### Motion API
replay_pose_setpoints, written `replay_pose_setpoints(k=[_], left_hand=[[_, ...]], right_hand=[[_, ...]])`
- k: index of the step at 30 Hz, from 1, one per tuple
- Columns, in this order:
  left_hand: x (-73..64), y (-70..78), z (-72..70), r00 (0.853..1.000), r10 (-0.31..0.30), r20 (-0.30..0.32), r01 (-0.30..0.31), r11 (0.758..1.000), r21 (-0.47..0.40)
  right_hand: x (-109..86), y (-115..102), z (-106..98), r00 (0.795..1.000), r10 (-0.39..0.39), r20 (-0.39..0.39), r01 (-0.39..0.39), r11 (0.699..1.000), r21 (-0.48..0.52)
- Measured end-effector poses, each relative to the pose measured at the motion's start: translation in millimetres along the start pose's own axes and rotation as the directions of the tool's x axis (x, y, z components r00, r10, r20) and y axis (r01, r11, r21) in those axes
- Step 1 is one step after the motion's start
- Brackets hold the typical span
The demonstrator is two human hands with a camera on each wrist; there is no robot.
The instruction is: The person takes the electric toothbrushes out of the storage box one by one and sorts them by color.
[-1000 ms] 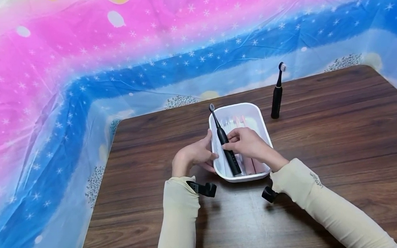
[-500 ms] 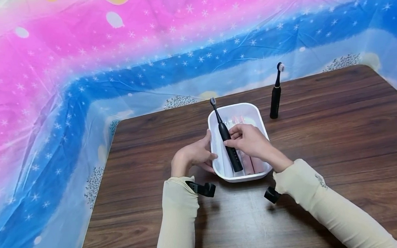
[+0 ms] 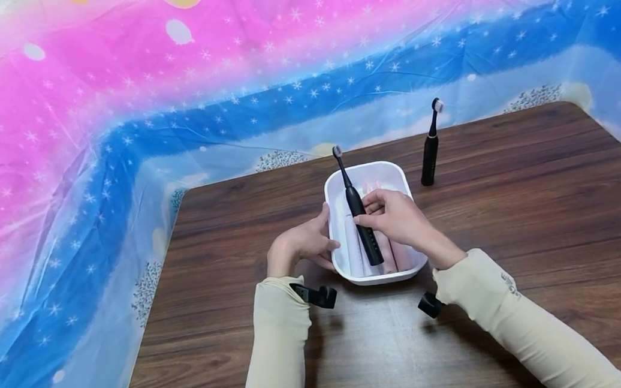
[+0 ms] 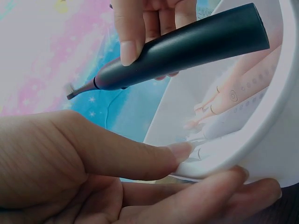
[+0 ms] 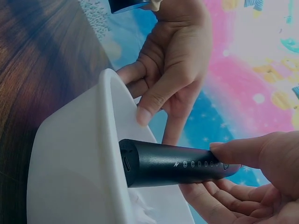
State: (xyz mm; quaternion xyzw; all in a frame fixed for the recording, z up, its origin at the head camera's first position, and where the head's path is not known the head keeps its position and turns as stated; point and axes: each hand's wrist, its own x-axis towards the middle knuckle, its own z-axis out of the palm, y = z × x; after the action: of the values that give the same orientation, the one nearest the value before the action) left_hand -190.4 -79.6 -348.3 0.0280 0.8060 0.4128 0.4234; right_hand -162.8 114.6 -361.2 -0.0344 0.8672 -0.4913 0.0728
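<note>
Your left hand (image 3: 305, 239) grips the wall of the white box (image 3: 379, 280) while your right hand (image 3: 396, 218) pinches the black toothbrush (image 3: 364, 226) mid-handle, tilted, over the box between them. Brace the box firmly; guide the handle clear of its rim and the pink toothbrushes (image 4: 254, 81) beneath your right hand.

Held black toothbrush (image 3: 370, 245): shifts up and right in head view
Right hand (image 3: 401, 219): moves rightward with it
</note>
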Motion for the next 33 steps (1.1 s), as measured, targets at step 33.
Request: replay_pose_setpoints(k=[33], left_hand=[[-0.5, -0.8, -0.5, 1.000, 0.006, 0.005, -0.006, 1.000, 0.007]], right_hand=[[-8.2, -4, -26, 0.992, -0.045, -0.122, 0.041, 0.999, -0.031]])
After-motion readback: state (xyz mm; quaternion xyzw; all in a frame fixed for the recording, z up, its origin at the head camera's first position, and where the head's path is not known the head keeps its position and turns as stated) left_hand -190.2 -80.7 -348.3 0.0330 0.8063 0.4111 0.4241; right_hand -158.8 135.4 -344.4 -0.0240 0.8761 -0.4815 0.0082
